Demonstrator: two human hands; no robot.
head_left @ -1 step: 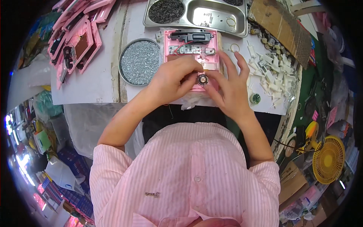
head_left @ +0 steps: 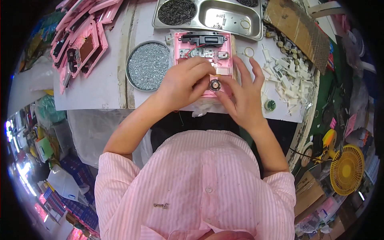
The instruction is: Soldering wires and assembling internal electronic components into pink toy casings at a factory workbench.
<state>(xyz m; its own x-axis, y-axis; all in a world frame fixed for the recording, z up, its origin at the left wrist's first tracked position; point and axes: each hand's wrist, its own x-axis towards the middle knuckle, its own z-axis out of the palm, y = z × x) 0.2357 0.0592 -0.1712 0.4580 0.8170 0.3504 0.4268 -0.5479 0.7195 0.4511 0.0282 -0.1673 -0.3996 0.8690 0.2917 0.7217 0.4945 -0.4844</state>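
Note:
A pink plastic housing (head_left: 227, 72) lies on the white table in front of me. Fitted across its far end is a long black part (head_left: 204, 39), with thin red wires and metal contact strips below. At the near end sits a small round dark-rimmed part (head_left: 215, 85) with a copper-coloured middle. My right hand (head_left: 245, 96) has thumb and index finger around that part's right side, the other fingers raised and spread. My left hand (head_left: 182, 82) is closed at its left side, fingertips bent inward; whatever they pinch is hidden.
A round tin of small silvery screws (head_left: 148, 66) stands left of the housing. Beyond is a steel compartment tray (head_left: 230, 31) with dark small parts. White plastic pieces (head_left: 286, 80) and a small green-topped round item (head_left: 270, 105) lie right. Pink housings (head_left: 86, 48) are piled far left.

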